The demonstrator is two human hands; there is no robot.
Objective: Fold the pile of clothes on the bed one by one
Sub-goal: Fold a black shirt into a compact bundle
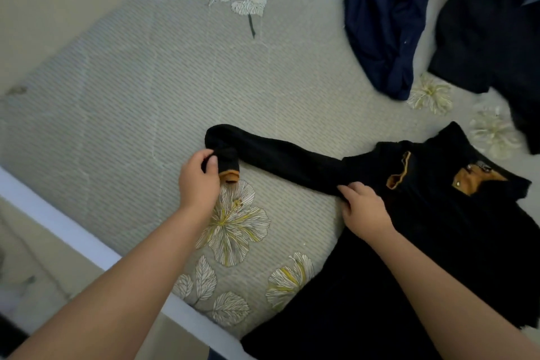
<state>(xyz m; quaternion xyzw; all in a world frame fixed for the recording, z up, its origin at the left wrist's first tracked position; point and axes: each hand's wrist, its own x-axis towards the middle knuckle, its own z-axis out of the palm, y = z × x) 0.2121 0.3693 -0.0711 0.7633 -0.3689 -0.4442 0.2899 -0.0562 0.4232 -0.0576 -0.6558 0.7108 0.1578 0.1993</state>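
The black garment lies spread on the bed, its sleeve stretched out to the left. The left hand has its fingers clamped on the orange-lined cuff; the right hand pinches the sleeve near the shoulder. Keep the sleeve taut, then carry the cuff across the body in one flat fold. The floral sheet is smooth. Unfolded clothes lie beyond, well apart.

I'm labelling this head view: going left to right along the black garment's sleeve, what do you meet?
Left hand gripping the orange-lined cuff → stretched sleeve → right hand holding the sleeve's base → black garment body with orange collar lining.
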